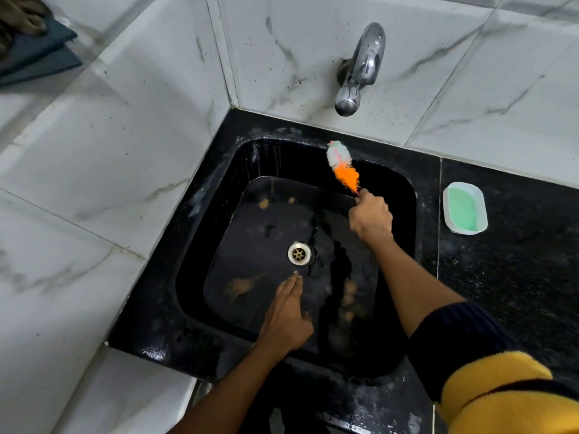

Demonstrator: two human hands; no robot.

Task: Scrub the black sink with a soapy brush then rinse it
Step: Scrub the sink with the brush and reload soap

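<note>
Right hand point(371, 216) grips brush point(343, 166); left hand point(286, 314) flat, perhaps touching sink point(194, 214).

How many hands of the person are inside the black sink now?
2. The left hand reaches over the basin floor near the drain; the right hand grips the brush by the sink's back wall.

White marble-veined wall tiles point(125, 126) are seen meeting in a corner above a black speckled counter point(507, 270), with folded dark cloths point(34, 48) lying at upper left.
</note>
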